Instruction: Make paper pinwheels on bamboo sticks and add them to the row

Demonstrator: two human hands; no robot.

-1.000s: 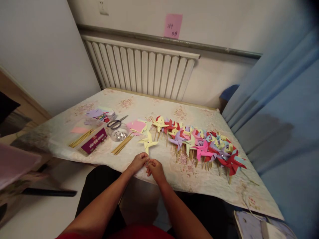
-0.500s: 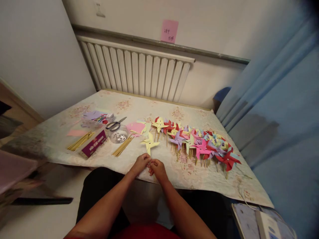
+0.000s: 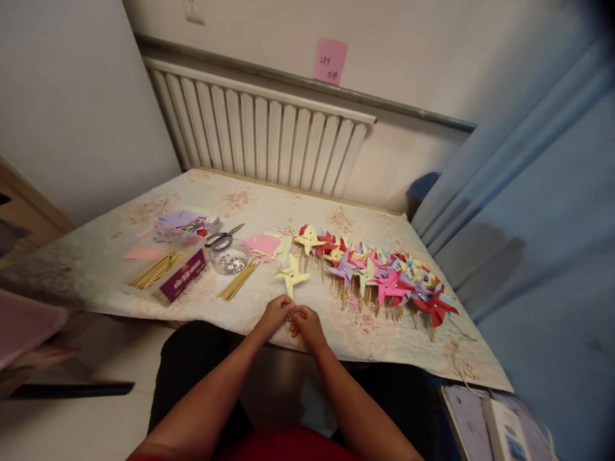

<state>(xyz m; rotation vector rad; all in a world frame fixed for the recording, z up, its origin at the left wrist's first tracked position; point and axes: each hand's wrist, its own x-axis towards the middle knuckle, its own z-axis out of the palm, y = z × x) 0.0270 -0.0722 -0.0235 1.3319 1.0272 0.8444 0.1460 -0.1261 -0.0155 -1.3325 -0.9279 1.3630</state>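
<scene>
Near the table's front edge, my left hand [image 3: 278, 312] and my right hand [image 3: 307, 321] meet, fingertips pinched together. Just beyond the fingers stands a pale yellow paper pinwheel [image 3: 291, 275] with a shiny pin at its centre. Its lower end runs down to the pinch, and both hands seem closed on it; the gripped part is hidden by the fingers. To the left lie a bundle of thin wooden sticks [image 3: 237, 282] and a clear round bowl [image 3: 230, 261] of small shiny pieces. Black-handled scissors [image 3: 221, 240] rest on the bowl's rim.
Many finished pinwheels [image 3: 389, 286] in several colours crowd the table's right side. Pink and yellow paper pieces [image 3: 264, 245] lie behind the yellow pinwheel. A clear box [image 3: 166, 288] with a purple label holds sticks at the left. A blue curtain [image 3: 542, 211] hangs right.
The view has shifted slightly. My hands and the yellow pinwheel have moved a little to the right together; the pinch looks the same.
</scene>
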